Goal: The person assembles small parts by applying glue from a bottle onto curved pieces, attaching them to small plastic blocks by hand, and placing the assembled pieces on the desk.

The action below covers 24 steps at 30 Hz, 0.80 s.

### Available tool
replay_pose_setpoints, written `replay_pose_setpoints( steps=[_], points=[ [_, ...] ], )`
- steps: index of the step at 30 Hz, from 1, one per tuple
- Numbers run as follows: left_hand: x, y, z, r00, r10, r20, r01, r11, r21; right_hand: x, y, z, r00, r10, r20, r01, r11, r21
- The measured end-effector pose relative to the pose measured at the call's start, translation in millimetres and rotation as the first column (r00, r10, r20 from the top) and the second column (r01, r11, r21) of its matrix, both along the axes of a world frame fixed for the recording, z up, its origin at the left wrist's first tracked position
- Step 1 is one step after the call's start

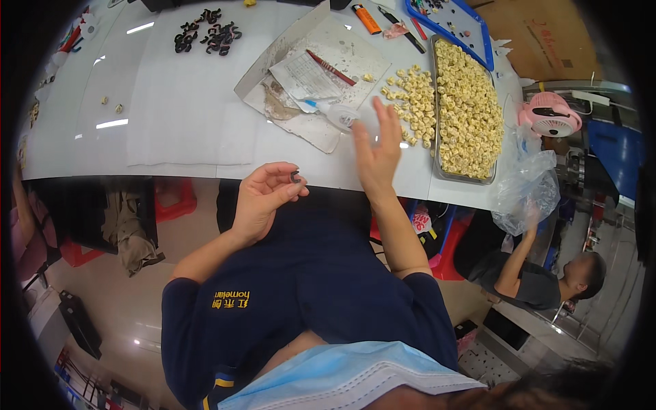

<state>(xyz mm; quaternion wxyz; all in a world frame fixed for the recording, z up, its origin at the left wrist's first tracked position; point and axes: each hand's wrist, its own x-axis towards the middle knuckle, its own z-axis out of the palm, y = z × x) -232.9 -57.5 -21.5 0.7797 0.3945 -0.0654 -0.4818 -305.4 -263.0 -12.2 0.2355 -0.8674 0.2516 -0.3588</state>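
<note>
Close to the table's front edge, my left hand (268, 193) pinches a small dark C-shaped piece (294, 178) between thumb and fingers. My right hand (380, 156) is raised beside it with fingers stretched out, slightly blurred, and nothing shows in it. Just past its fingertips lies a clear squeeze bottle (341, 117) with a blue tip, on a spotted cardboard sheet (318, 139). Small cream-yellow pieces (415, 99) are scattered to the right of that hand. Several similar dark curved pieces (220, 38) sit in a cluster at the far left of the table.
A clear tray (435, 147) heaped with yellow pieces stands at the right. Behind it are a blue tray (487, 41), an orange lighter (367, 20) and a black pen. A red pen (331, 67) rests on paper. Another person (526, 277) holds a plastic bag (529, 191) near a pink fan (550, 115).
</note>
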Motion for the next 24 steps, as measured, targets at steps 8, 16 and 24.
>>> replay_pose_setpoints(
  steps=[8, 16, 24],
  points=[
    [-1.5, 0.0, 2.2, 1.0, -0.011, 0.005, 0.011, 1.0, -0.018, -25.4, -63.2, 24.3, 0.975, -0.013, -0.223, 0.043, 0.991, 0.129],
    [-11.5, -3.6, 9.3, 0.999, -0.035, 0.02, 0.035, 0.999, 0.021, -16.9, -85.1, 9.9, 0.932, -0.022, -0.363, -0.098, 0.946, -0.31],
    [-9.3, -14.5, 19.9, 0.993, -0.088, -0.077, 0.094, 0.993, 0.071, -34.1, -16.9, 52.3, 0.853, 0.498, -0.154, -0.52, 0.832, -0.194]
  ],
)
